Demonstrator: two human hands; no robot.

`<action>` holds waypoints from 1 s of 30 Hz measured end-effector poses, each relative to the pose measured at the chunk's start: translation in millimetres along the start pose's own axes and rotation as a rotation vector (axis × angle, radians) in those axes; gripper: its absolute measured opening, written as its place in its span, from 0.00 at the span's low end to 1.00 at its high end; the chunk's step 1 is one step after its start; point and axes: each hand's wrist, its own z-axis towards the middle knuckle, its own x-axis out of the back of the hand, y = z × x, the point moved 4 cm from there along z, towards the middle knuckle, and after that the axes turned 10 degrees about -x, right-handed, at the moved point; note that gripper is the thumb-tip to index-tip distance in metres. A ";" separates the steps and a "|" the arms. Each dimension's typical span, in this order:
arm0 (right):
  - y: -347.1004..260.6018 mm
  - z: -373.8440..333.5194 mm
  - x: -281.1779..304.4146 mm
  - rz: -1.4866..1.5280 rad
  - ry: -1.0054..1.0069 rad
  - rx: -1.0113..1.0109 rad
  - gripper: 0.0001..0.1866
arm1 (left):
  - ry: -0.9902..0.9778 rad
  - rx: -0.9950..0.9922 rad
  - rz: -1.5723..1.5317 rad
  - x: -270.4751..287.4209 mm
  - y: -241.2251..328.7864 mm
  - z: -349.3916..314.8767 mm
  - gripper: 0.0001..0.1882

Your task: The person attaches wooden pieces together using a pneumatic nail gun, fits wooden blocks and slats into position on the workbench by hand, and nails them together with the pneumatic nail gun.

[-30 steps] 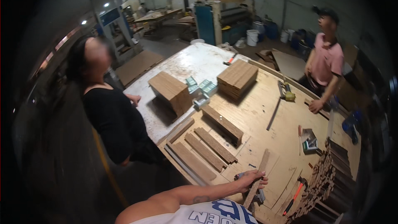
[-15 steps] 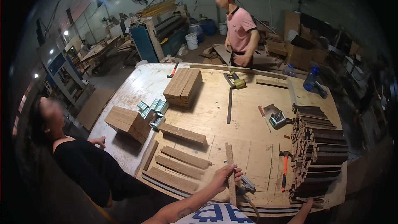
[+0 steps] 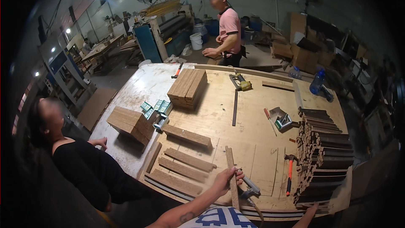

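Observation:
My left hand (image 3: pixel 224 181) is closed around a narrow brown wooden strip (image 3: pixel 230 160), held lengthwise over the near edge of the bench. Just right of that hand lies a nail gun (image 3: pixel 252 188) with a hose running toward me. At the lower right, my right hand (image 3: pixel 311 212) reaches to the near end of a tall stack of dark wooden strips (image 3: pixel 322 156). Its fingers are too small and partly hidden to tell whether they grip one. Left of my left hand, several loose wooden strips (image 3: pixel 185 169) lie side by side.
A hammer (image 3: pixel 290 171) lies beside the stack. Farther off are a screwdriver (image 3: pixel 267 114), an open box (image 3: pixel 282 120), a second nail gun (image 3: pixel 241 82) and blocks of stacked boards (image 3: pixel 187 86). Green boxes (image 3: pixel 158 109) sit centre-left. One person stands at left, another across the bench.
The person across the bench has moved left. The strip in my left hand has shifted slightly left at its far end. My right hand stays at the stack's near end.

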 end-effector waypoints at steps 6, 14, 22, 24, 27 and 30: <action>-10.2 -38.9 8.6 0.115 0.015 0.053 0.31 | 0.043 -0.092 0.011 3.3 34.2 6.3 0.17; 55.5 -281.7 -30.9 -0.135 -0.350 0.674 0.20 | 0.079 -0.274 0.082 -2.2 80.9 -18.1 0.29; 208.1 -399.7 -91.7 -0.716 -1.151 0.306 0.12 | 0.018 -0.213 0.032 -5.4 57.2 -32.9 0.25; 233.3 -412.8 -91.1 -0.797 -1.132 0.290 0.12 | 0.002 -0.165 0.089 -5.1 50.9 -30.1 0.24; 268.8 -421.5 -108.4 -1.007 -1.306 0.501 0.18 | 0.047 -0.210 0.569 -2.3 58.3 -32.6 0.12; 314.5 -416.0 -121.5 -1.276 -1.243 0.656 0.19 | 0.127 -0.263 0.308 54.1 54.0 -18.5 0.11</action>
